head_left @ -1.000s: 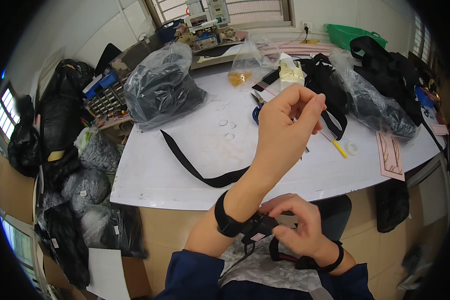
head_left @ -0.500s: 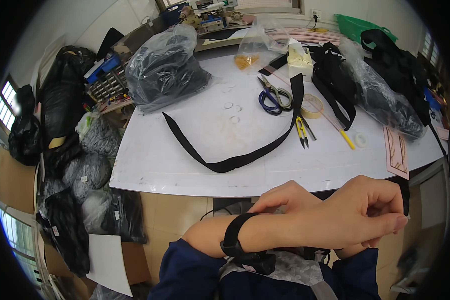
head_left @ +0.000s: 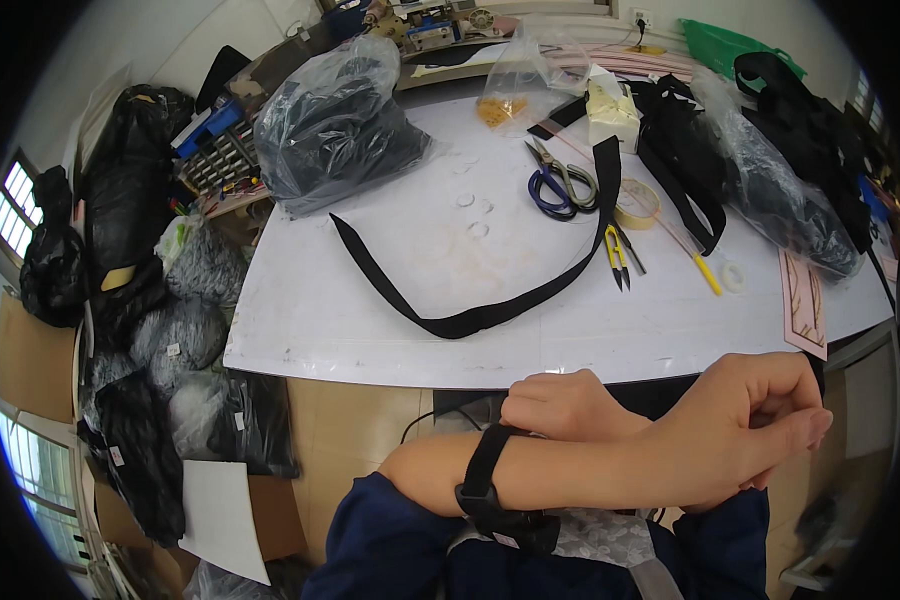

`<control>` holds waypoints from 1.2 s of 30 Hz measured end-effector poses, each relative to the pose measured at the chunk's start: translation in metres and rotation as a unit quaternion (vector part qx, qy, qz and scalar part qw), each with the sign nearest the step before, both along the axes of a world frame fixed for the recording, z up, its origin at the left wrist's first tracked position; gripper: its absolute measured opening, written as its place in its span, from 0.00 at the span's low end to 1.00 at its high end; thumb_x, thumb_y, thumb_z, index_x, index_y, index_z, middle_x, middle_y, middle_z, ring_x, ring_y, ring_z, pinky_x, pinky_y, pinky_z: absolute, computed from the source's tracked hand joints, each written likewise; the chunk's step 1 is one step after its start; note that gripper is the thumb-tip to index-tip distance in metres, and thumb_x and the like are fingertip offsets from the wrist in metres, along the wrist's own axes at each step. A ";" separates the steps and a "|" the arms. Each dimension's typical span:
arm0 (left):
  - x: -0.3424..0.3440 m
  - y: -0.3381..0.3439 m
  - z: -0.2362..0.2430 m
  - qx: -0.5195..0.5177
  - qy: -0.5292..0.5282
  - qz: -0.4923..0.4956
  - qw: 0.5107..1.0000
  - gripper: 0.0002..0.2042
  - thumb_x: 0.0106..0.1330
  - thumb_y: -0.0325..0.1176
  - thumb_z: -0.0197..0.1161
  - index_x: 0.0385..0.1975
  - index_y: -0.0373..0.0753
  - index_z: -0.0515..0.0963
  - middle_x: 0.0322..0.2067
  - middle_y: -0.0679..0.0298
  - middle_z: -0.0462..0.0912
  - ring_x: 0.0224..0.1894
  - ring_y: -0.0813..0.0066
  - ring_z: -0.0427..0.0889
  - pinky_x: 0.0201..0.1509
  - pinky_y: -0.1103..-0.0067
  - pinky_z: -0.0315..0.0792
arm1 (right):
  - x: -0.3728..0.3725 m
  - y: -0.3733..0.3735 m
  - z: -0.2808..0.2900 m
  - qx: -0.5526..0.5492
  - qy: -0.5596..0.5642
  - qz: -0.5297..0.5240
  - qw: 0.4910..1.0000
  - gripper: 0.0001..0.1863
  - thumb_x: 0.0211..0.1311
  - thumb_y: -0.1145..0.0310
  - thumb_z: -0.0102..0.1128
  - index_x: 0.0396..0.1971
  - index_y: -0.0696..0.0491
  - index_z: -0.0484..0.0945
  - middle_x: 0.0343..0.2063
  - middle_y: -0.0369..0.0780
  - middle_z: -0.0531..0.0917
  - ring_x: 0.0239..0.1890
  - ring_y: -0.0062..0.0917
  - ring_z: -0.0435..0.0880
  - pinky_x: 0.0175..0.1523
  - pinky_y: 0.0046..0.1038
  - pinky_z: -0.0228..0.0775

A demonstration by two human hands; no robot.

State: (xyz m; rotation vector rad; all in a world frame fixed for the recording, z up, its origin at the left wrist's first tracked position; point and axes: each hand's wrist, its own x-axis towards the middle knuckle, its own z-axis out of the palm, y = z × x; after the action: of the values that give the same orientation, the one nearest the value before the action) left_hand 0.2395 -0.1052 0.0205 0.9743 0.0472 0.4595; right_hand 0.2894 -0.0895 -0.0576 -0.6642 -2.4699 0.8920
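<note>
My left forearm crosses in front of me to the right, a black strap with a buckle (head_left: 482, 470) around it near the wrist. At its end my left hand (head_left: 755, 425) is loosely closed, fingers curled toward the thumb, with nothing visible in it. Behind that forearm my right hand (head_left: 570, 402) is closed in a fist just beside the strap; its fingertips are hidden, so I cannot tell whether it grips anything. Beyond both hands, a curved length of black webbing (head_left: 460, 325) lies on the white table (head_left: 300, 345).
Dark-handled scissors (head_left: 560, 185), yellow thread snips (head_left: 616, 258), a tape roll (head_left: 635, 205) and a yellow-handled tool (head_left: 708, 275) lie to the right. A plastic bag of dark material (head_left: 335, 130) stands back left. More bags (head_left: 175, 340) pile up left of the table.
My right hand's fingers have curled from an extended pinch at the strap into a fist. Both hands have shifted slightly right. The webbing lies as before.
</note>
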 end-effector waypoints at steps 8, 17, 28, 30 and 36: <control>-0.045 0.025 0.031 0.132 -0.042 0.248 0.959 0.05 0.70 0.29 0.60 0.34 0.34 0.76 0.25 0.70 0.79 0.22 0.88 0.72 0.26 0.87 0.66 | 0.009 -0.036 -0.022 -0.207 0.194 -0.102 0.953 0.16 0.63 0.71 0.66 0.49 0.60 0.79 0.39 0.38 0.85 0.38 0.21 0.84 0.42 0.24 0.78; -0.090 0.059 0.014 0.297 -0.167 0.404 0.849 0.14 0.79 0.39 0.38 0.39 0.40 0.72 0.16 0.70 0.70 0.19 0.78 0.68 0.34 0.77 0.61 | -0.009 -0.029 -0.024 -0.359 0.203 -0.056 0.909 0.14 0.63 0.70 0.64 0.47 0.57 0.79 0.29 0.37 0.85 0.31 0.14 0.82 0.33 0.18 0.73; -0.126 0.034 0.037 0.054 -0.328 0.302 0.894 0.14 0.78 0.40 0.44 0.29 0.45 0.71 0.12 0.72 0.68 0.13 0.82 0.65 0.36 0.81 0.64 | -0.016 -0.015 -0.030 -0.150 0.185 -0.109 0.965 0.09 0.61 0.75 0.61 0.42 0.55 0.80 0.29 0.40 0.82 0.27 0.27 0.82 0.31 0.25 0.72; -0.128 0.022 0.038 0.033 -0.351 0.311 0.882 0.14 0.78 0.41 0.44 0.30 0.45 0.71 0.12 0.72 0.68 0.13 0.81 0.65 0.35 0.82 0.64 | -0.019 -0.010 -0.027 -0.098 0.179 -0.094 0.974 0.09 0.62 0.74 0.61 0.42 0.54 0.81 0.27 0.40 0.81 0.27 0.32 0.81 0.31 0.28 0.72; -0.117 0.009 0.035 -0.019 -0.454 0.317 0.832 0.14 0.78 0.43 0.44 0.33 0.44 0.71 0.14 0.67 0.68 0.12 0.79 0.65 0.29 0.79 0.66 | -0.039 0.013 -0.028 -0.055 0.203 -0.067 0.975 0.08 0.63 0.72 0.60 0.41 0.52 0.81 0.26 0.40 0.80 0.30 0.35 0.81 0.34 0.32 0.72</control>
State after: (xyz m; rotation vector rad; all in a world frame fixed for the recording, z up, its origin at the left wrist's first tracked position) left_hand 0.1224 -0.0958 0.0552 0.5959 -0.4966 1.5013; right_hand 0.2509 -0.0761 -0.0858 -0.6076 -2.0019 1.0055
